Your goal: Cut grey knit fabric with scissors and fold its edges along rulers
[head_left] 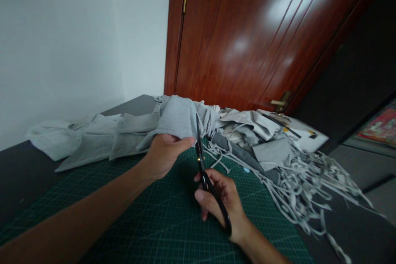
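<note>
My left hand [163, 152] pinches the near edge of a light grey piece of fabric [179, 117], thumb on top and the other fingers beneath it. The cloth is lifted above the mat and drapes away from me. In my right hand [219, 198] is a pair of black scissors [201, 161], its handles around the fingers and thumb. The blades point away from me, at the right edge of the fabric, close to my left thumb. Whether they are biting into the cloth I cannot tell.
A green cutting mat [148, 222] covers the near table. Flat grey fabric pieces [99, 140] lie to the left. On the right are a heap of thin grey fabric strips [300, 194], a dark grey roll [238, 152] and a white sheet [306, 134]. Behind stands a brown door [235, 41].
</note>
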Demonstrator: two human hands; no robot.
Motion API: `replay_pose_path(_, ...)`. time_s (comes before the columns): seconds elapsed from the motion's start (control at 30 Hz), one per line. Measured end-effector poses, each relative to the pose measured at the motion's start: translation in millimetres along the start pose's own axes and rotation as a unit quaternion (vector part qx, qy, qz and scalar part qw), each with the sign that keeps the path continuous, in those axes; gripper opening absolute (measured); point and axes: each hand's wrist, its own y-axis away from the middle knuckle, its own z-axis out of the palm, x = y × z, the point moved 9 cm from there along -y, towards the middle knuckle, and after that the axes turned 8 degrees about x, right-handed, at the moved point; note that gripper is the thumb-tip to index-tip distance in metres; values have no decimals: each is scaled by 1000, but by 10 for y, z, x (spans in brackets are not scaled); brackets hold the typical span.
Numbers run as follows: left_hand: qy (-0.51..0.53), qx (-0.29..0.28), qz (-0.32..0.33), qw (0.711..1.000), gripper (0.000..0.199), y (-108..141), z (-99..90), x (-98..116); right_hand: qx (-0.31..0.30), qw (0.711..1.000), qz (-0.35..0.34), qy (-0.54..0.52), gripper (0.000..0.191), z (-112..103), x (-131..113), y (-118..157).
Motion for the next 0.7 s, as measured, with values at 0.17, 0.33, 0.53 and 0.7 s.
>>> replay_pose_path(0.17, -9, -18, 27, 999, 23, 6, 20, 37, 0, 1000, 1, -5, 38, 2, 3, 1)
replay_pose_path(0.33, -8, -14, 50, 999, 24, -4, 11, 71, -5, 1000, 10, 14, 36, 8, -7, 7)
replay_pose_path(0.53, -6, -17, 46, 999, 25, -2, 16, 65, -4, 999, 12, 41, 36, 8, 24, 9)
replay_pose_path(0.7, -8, -21, 34, 999, 22, 8, 14, 41, 3, 999, 8, 51, 43, -7, 39, 3)
